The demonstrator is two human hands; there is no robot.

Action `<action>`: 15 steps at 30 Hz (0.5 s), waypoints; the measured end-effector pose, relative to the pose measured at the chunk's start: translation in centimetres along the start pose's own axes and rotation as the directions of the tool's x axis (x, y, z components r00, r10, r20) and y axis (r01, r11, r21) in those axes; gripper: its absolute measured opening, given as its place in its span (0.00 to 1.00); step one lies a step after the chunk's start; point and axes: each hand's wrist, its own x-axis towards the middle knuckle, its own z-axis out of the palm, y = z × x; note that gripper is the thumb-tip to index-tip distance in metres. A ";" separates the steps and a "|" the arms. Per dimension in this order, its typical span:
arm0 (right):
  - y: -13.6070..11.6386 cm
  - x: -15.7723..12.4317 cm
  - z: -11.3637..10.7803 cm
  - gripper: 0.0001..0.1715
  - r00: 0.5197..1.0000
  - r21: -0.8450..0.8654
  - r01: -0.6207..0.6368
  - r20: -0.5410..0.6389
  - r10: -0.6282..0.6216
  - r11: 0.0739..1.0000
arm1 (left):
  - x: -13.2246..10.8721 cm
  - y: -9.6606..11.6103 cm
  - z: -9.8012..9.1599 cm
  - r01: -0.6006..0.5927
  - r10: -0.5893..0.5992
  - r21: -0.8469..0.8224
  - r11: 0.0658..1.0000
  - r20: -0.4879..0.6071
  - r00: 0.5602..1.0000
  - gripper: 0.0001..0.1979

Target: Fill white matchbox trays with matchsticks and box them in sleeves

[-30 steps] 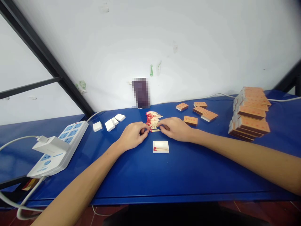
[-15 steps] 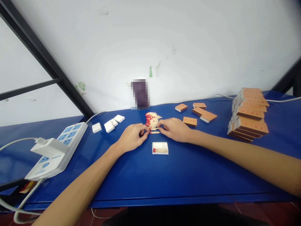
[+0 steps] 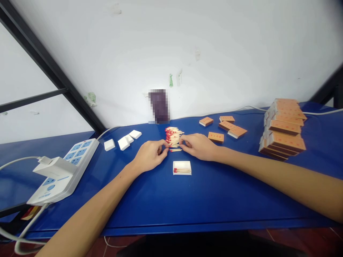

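Note:
A pile of red-headed matches (image 3: 174, 135) lies on the blue table. My left hand (image 3: 151, 154) is at the pile's head side, its thumb and forefinger curled but apart, with nothing visible between them. Across from it, my right hand (image 3: 197, 146) has its fingertips at the bare stick ends, thumb and forefinger also a little apart. A few matches (image 3: 175, 150) lie separately just in front of the pile, between the two hands. Closer to me sits a white matchbox tray (image 3: 182, 164) with several matches along its near side, heads to the left.
Several white trays (image 3: 123, 143) lie at the left, beyond a white power strip (image 3: 80, 157) with a plugged-in adapter. Orange matchboxes (image 3: 215, 137) are scattered at the right, near a tall stack of matchboxes (image 3: 285, 132). A blurred purple object (image 3: 160, 107) stands against the wall.
The view has shifted very slightly. My left thumb and fingers have drawn back a little from the match heads; the right hand stays nearly still.

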 end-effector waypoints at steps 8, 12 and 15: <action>0.0 0.1 0.1 0.07 1.000 -0.010 -0.004 0.010 0.005 1.000 | 0.0 -0.2 0.0 0.024 -0.023 0.036 0.999 -0.037 0.999 0.08; 0.1 0.2 0.1 0.07 1.000 0.001 -0.015 0.026 0.015 1.000 | 0.0 -0.2 0.2 0.026 -0.025 0.046 0.999 -0.020 0.999 0.10; 0.2 0.3 0.1 0.07 0.999 0.018 -0.028 0.027 0.027 0.999 | 0.1 -0.3 0.2 0.036 -0.035 0.055 0.998 -0.012 0.999 0.11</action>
